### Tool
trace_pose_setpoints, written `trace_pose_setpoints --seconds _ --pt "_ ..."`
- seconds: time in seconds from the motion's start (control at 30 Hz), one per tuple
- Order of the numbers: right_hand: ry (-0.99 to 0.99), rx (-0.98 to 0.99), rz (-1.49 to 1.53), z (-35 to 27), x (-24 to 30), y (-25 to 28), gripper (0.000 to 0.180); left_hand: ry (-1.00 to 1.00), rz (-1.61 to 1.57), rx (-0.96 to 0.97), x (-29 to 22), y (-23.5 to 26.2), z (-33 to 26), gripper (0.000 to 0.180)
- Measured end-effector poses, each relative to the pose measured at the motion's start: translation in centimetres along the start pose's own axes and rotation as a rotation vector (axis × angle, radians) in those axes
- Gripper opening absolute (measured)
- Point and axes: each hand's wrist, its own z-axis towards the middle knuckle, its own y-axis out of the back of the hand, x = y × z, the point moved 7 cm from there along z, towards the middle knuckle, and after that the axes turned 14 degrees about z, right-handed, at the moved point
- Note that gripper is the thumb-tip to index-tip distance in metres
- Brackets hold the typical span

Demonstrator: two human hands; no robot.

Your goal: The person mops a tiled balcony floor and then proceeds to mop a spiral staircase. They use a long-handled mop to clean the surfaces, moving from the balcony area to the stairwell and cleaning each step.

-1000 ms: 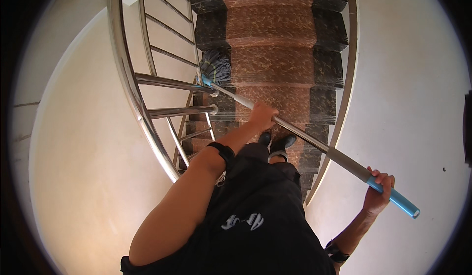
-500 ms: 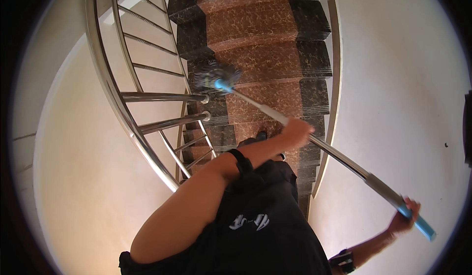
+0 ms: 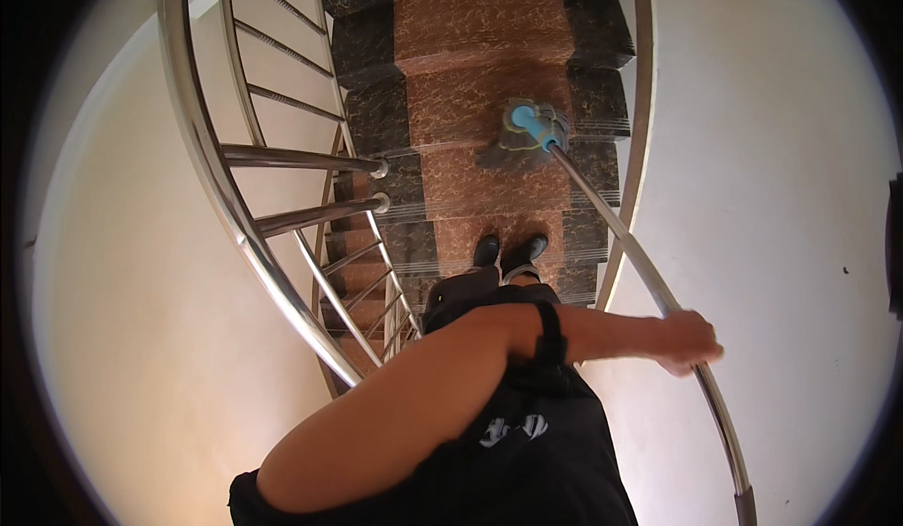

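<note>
Left hand (image 3: pixel 687 341) clenched round metal mop pole (image 3: pixel 630 253), mid-shaft. Mop head (image 3: pixel 527 131) — blue socket, grey strands — rests on brown stone stair tread (image 3: pixel 470 103), two steps below shoes (image 3: pixel 508 253). Advice: short strokes, full tread width, footing steady beside steel railing (image 3: pixel 245 234). Right hand out of view — grip cannot be told; pole's upper end cut off.

Looking down a staircase (image 3: pixel 489 103): reddish-brown speckled stone treads edged with dark, almost black stone on both sides. A polished steel railing (image 3: pixel 202 150) curves along the left. Plain cream walls (image 3: pixel 771 150) close in on either side, warmly lit.
</note>
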Motion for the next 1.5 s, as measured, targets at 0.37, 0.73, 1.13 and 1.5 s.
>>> trace_pose_setpoints --seconds 0.37,0.73,1.13,1.5 --pt "-1.071 -0.017 0.108 -25.6 -26.0 -1.6 0.035 0.659 0.409 0.320 23.4 -8.4 -16.9 0.015" --pt "-1.379 -0.039 0.211 -37.0 -40.3 -1.7 0.025 0.845 0.405 0.334 32.7 -12.9 -22.9 0.005" --pt "-1.428 0.099 0.209 -41.0 -38.1 -6.4 0.026 0.951 0.340 0.109 31.9 -7.5 -26.3 0.023" --pt "-1.486 0.178 0.270 -42.6 -38.3 -2.9 0.025 1.040 0.291 0.421 32.6 -9.8 -27.4 0.029"
